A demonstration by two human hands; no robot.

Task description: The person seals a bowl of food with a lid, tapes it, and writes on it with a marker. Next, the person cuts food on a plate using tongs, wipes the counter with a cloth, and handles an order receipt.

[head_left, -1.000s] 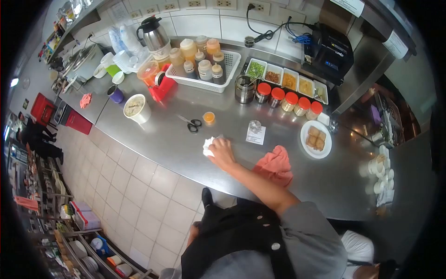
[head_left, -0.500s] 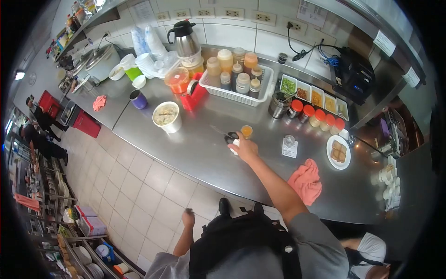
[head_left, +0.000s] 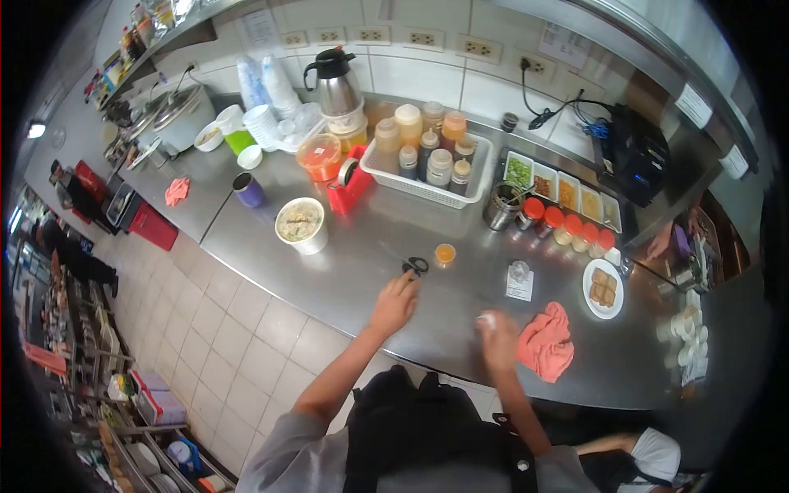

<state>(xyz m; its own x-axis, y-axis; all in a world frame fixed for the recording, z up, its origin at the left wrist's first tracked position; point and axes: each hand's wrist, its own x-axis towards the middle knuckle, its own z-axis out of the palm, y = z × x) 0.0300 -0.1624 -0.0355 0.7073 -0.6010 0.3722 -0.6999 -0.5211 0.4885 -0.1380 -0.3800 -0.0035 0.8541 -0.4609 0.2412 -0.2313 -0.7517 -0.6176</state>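
My left hand [head_left: 395, 305] reaches over the steel counter, its fingers stretched toward the black-handled scissors [head_left: 416, 265]. Its fingertips are at the near side of the handles; contact is hard to make out. My right hand [head_left: 497, 338] is curled and blurred near the front edge, with a small crumpled white thing [head_left: 488, 319], perhaps paper, in its fingers. Just beyond the scissors stands a small cup of orange sauce [head_left: 445, 254]. A white tub of food [head_left: 301, 225] is to the left, and a pink cloth [head_left: 546, 343] lies right of my right hand.
Along the back are a red tape dispenser [head_left: 350, 184], a white basket of sauce bottles [head_left: 427, 191] and red-lidded jars [head_left: 552, 220]. A plate of browned food [head_left: 603, 289] and a paper slip [head_left: 519, 285] lie at right. Another person's arm [head_left: 610, 444] shows at lower right.
My right hand has left the scissors and drawn back toward the front edge with the white thing. My left hand has come up from my side to the scissors.
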